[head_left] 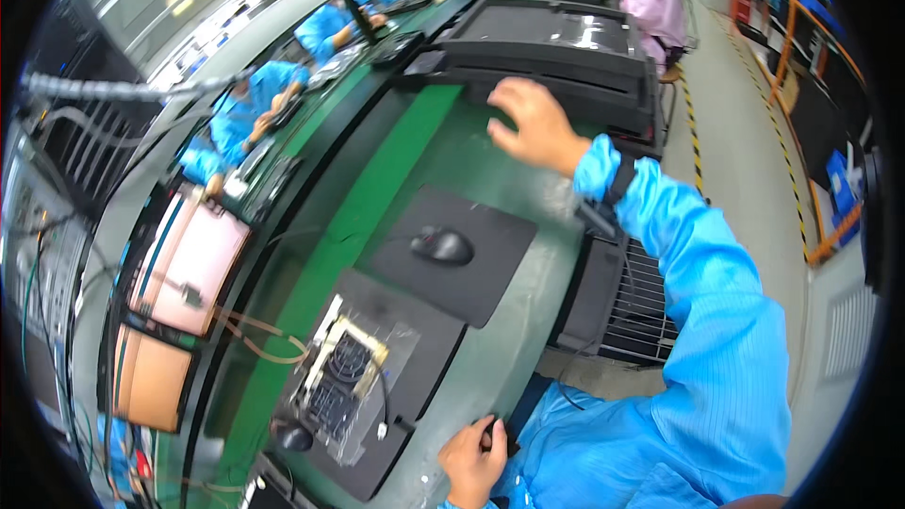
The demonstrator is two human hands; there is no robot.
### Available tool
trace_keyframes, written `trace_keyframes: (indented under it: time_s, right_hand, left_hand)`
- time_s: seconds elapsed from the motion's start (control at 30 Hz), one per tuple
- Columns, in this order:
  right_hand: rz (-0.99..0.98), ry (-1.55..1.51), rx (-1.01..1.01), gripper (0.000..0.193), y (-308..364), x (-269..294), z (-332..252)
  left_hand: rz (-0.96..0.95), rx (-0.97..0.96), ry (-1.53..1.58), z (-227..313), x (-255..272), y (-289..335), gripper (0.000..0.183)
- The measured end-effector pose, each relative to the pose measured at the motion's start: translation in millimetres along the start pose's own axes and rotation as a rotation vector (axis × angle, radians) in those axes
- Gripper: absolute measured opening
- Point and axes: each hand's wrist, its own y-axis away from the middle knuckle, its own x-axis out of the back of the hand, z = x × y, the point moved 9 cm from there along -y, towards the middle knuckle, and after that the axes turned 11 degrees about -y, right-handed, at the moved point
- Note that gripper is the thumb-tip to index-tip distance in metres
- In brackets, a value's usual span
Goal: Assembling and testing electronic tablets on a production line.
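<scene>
A large flat black device (556, 52) lies at the far end of the green workbench (377, 188). The right hand (530, 123) stretches to its near edge, fingers spread. The left hand (474, 460) is clenched around a small dark object (497, 434) at the bench's near edge.

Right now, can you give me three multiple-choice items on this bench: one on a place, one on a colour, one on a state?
1. Where does the mouse lie?
A. on the black mat
B. on the floor
C. in the left hand

2. What colour are the person's sleeves?
A. white
B. blue
C. red

3. How is the right hand?
A. clenched on the mouse
B. out of view
C. open, fingers spread, at the edge of the black unit

Answers: 1 A, the mouse rests on the mat. 2 B, both sleeves look blue. 3 C, the fingers are spread at the unit's edge.
</scene>
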Motion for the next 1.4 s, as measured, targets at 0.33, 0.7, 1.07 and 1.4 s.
trace_keyframes:
  time_s: [0.33,0.7,1.07,1.4]
  right_hand:
    - [-0.932,0.188,-0.545,0.077,-1.3,40.7,250.3]
    - [-0.639,-0.023,-0.307,0.042,-26.2,52.5,242.4]
    - [-0.393,0.166,-0.306,0.050,-54.9,91.3,269.3]
    - [-0.065,0.752,-0.654,0.032,-67.5,190.3,330.5]
  left_hand:
    - [-0.056,0.148,-0.006,-3.5,-10.6,7.1,0.011]
    - [-0.017,0.196,0.077,2.9,-7.9,-7.1,0.008]
    - [0.030,0.075,0.065,5.2,5.8,-2.5,0.004]
    - [0.094,-0.033,0.094,2.4,4.0,-8.6,0.009]
